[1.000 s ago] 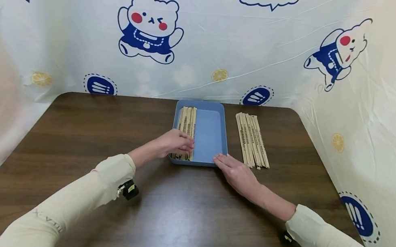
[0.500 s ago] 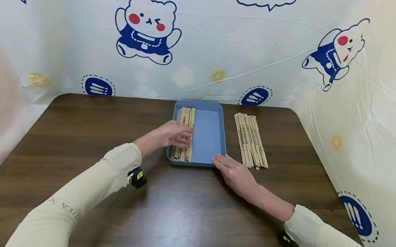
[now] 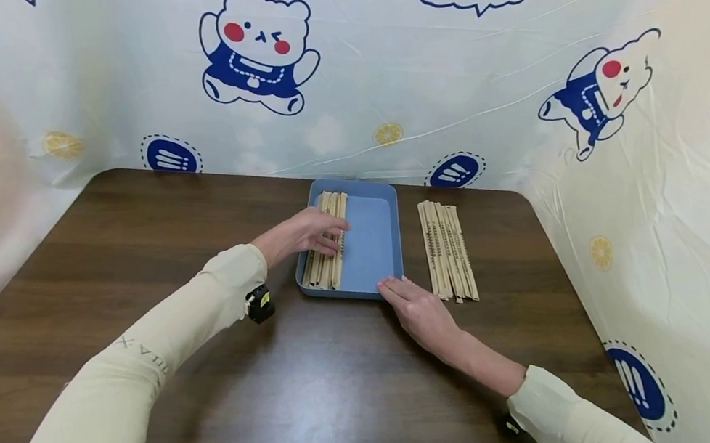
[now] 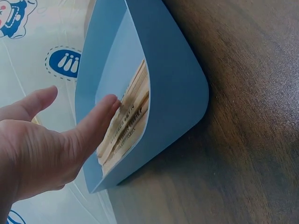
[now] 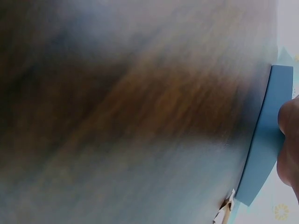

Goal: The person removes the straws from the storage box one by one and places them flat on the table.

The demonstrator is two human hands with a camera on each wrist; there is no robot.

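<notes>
Paper-wrapped chopsticks (image 3: pixel 331 206) lie lengthwise in a bundle along the left side of a blue tray (image 3: pixel 372 241). Over this bundle is my left hand (image 3: pixel 306 231), its fingers loosely extended. In the left wrist view, a fingertip of the left hand (image 4: pixel 44 149) overlaps the printed wrappers (image 4: pixel 124 128) inside the tray. My right hand (image 3: pixel 426 316) rests its fingers on the tray's near right corner. The right wrist view catches part of that hand (image 5: pixel 290 144) against the outer tray wall (image 5: pixel 268 135).
A second group of wrapped chopsticks (image 3: pixel 447 251) lies on the brown wooden table (image 3: pixel 231 404), just right of the tray. Behind the table and at its sides hangs a printed cloth (image 3: pixel 375 51). Each wrist carries a small black camera (image 3: pixel 260 303).
My left hand has shifted away from me along the chopsticks, from the near end toward the middle of the bundle, and its fingers have spread. The right hand keeps its place at the tray corner.
</notes>
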